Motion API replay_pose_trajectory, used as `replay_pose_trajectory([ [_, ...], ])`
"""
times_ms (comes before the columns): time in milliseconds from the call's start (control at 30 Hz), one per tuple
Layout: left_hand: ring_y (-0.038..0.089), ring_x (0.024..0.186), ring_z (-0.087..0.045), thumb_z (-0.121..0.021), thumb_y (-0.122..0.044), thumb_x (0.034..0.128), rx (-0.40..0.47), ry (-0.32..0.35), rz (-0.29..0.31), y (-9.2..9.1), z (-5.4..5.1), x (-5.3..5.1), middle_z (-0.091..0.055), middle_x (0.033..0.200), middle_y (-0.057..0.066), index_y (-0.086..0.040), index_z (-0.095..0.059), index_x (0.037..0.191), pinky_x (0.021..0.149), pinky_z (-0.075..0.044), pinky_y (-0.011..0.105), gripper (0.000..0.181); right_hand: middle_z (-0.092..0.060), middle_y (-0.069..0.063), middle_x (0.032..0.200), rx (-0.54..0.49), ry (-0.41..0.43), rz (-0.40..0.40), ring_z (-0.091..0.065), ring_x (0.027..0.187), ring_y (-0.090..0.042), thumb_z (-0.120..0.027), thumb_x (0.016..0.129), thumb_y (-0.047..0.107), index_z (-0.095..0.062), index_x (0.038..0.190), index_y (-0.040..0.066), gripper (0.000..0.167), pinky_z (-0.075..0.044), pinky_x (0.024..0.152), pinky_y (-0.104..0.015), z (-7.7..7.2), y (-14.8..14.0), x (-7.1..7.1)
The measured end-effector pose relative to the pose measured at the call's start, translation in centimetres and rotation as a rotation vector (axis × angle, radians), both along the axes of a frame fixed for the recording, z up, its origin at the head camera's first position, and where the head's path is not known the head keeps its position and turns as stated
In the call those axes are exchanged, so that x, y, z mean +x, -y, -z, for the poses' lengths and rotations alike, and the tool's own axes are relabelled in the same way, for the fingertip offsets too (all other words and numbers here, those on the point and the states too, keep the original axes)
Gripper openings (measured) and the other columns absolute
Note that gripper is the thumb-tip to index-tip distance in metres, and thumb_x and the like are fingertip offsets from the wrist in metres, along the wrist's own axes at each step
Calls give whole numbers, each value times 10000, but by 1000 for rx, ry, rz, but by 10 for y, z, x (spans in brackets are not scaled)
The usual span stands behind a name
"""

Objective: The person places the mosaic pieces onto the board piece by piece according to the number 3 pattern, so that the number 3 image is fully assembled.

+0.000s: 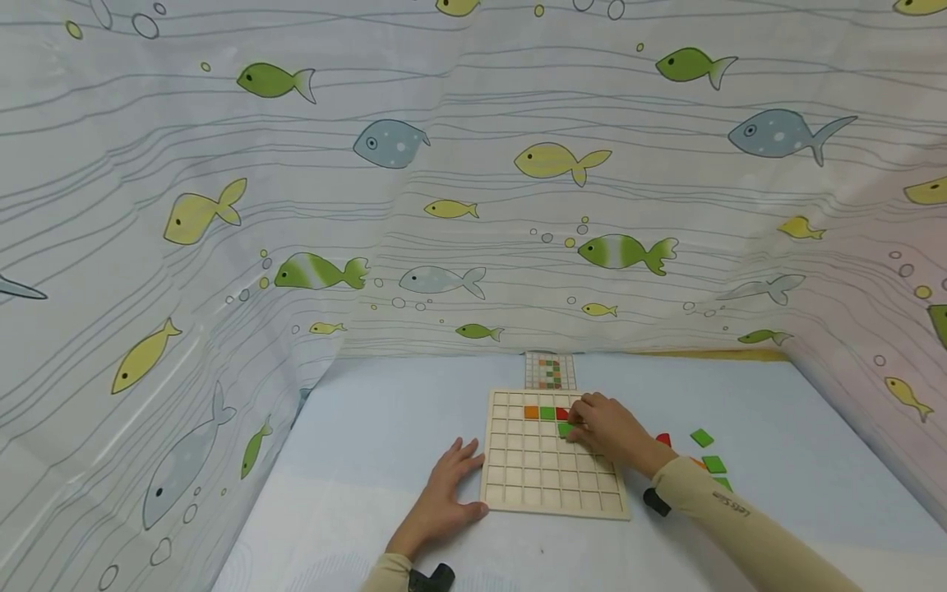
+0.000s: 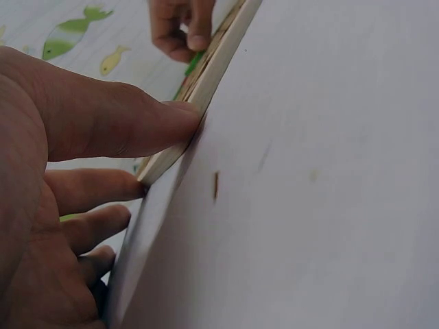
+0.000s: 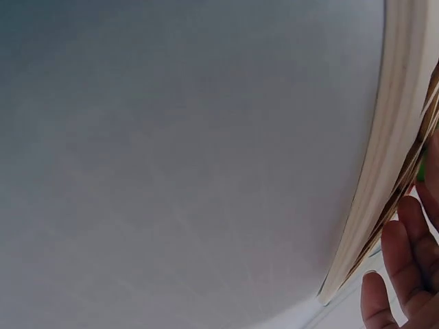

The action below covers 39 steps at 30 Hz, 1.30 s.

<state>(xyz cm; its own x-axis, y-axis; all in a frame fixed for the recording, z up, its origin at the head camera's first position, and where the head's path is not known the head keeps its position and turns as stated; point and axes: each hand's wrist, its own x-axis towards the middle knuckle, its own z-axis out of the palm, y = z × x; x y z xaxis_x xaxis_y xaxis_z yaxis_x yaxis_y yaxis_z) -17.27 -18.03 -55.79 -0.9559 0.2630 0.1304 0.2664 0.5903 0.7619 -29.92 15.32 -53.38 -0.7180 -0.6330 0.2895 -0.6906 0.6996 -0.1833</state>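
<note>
A wooden grid board (image 1: 551,473) lies on the table, holding an orange tile (image 1: 531,412), a green tile (image 1: 547,413) and a red tile (image 1: 562,413) side by side in an upper row. Just below the red one, my right hand (image 1: 610,426) pinches another green tile (image 1: 565,430), which also shows in the left wrist view (image 2: 195,63). My left hand (image 1: 441,497), fingers spread, touches the board's left side, its thumb at the near left corner. In the right wrist view, fingers of my right hand (image 3: 411,264) hang beyond the board's edge (image 3: 391,137), partly out of frame.
A small printed card with a coloured grid pattern (image 1: 550,372) lies behind the board. Right of the board are loose tiles, among them green (image 1: 702,437) and red (image 1: 663,440), some partly behind my right forearm. A fish-patterned curtain (image 1: 473,238) surrounds the table.
</note>
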Motion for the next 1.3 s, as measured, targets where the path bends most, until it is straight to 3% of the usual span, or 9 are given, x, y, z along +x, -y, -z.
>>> replay_pose_trajectory([
  [367, 497, 1596, -253, -795, -234, 755, -7, 3, 2, 0, 0, -1, -439, 1660, 203, 10, -603, 1443, 1247, -175, 778, 756, -687, 61, 961, -34, 45, 48, -581, 886, -118, -822, 904, 352, -715, 1052, 142, 278, -550, 764, -328, 0, 2, -1],
  [667, 485, 1602, -247, -794, -245, 751, -17, 15, -5, -1, 2, -2, -437, 1665, 189, 6, -600, 1448, 1254, -166, 771, 766, -657, 61, 903, -60, -12, 12, -561, 831, -102, -833, 888, 352, -714, 1025, 123, 292, -530, 708, -298, 2, 1, -3],
  [1300, 483, 1603, -247, -791, -234, 743, -16, 24, -17, -1, 0, 0, -440, 1664, 187, 3, -603, 1445, 1258, -166, 765, 764, -621, 80, 880, -34, 72, 38, -522, 829, -91, -832, 887, 394, -727, 1017, 128, 314, -508, 712, -290, -1, 3, -6],
])
